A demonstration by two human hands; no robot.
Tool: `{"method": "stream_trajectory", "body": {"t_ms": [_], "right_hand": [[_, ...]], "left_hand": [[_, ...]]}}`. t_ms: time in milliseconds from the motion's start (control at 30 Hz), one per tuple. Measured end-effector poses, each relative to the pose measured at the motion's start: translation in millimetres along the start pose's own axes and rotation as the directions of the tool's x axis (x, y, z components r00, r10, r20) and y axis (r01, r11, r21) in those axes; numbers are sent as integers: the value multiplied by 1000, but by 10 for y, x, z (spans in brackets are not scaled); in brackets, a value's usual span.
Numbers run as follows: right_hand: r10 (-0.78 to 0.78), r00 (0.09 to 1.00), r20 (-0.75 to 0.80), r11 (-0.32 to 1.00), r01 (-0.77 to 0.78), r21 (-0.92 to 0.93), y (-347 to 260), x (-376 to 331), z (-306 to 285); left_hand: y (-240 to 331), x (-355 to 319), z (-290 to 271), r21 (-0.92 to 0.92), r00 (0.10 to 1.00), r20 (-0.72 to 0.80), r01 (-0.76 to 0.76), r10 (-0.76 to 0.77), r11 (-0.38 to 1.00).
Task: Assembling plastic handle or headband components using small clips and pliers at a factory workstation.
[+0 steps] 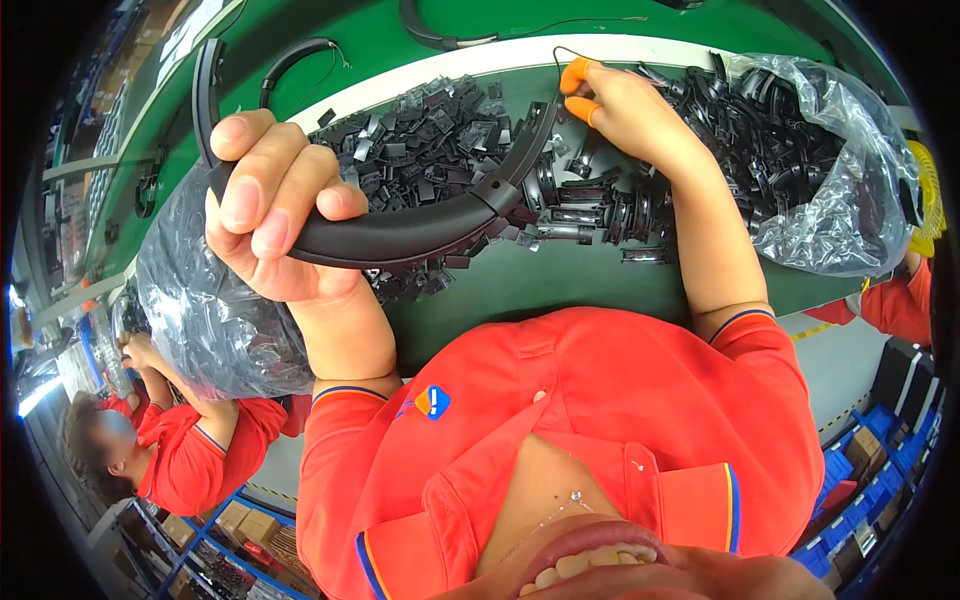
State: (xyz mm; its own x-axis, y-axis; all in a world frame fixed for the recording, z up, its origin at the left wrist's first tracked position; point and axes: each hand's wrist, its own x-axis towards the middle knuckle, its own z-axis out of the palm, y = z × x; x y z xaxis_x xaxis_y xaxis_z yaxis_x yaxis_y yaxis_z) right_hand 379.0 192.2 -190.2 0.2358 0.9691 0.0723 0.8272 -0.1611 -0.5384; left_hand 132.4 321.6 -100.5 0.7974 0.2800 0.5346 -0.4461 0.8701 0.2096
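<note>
My left hand [285,200] is wrapped round a black padded headphone headband [420,230], raised above the bench with its curve toward me. One arm of the headband rises past my fingers at the left; the other reaches up toward my right hand [630,110]. Orange finger cots cover the thumb and forefinger of that hand. A thin dark wire [557,58] loops from the headband's right end to these fingertips, which are bent together on it. Beneath the headband lies a heap of small black plastic pieces [430,140], and curved glossy black parts [590,215] lie in rows beside it.
On the right, a clear plastic bag [830,225] spills many curved black parts. Another filled bag [215,290] stands at the left edge. Further headbands [295,62] with wires lie on the green surface behind a white strip [500,55]. A co-worker in red [200,450] sits at the left.
</note>
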Motion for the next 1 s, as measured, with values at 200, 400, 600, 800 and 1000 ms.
{"method": "stream_trajectory", "body": {"t_ms": [200,400,600,800,1000], "right_hand": [[159,986,46,772,-153,617,-136,30,-125],[34,990,139,499,-137,856,-392,-19,-307],[27,996,84,130,-87,988,-353,12,-281],[113,990,89,-44,-85,995,-295,39,-259],[159,987,5,111,-22,994,-414,-22,-300]], "left_hand": [[-42,-33,37,127,998,-35,-50,55,991],[-108,-73,38,425,974,-82,-157,211,892],[-119,-67,85,449,948,-112,-220,299,866],[-142,-60,102,606,924,-162,-184,346,774],[-352,-47,-3,882,953,-102,-46,284,469]]}}
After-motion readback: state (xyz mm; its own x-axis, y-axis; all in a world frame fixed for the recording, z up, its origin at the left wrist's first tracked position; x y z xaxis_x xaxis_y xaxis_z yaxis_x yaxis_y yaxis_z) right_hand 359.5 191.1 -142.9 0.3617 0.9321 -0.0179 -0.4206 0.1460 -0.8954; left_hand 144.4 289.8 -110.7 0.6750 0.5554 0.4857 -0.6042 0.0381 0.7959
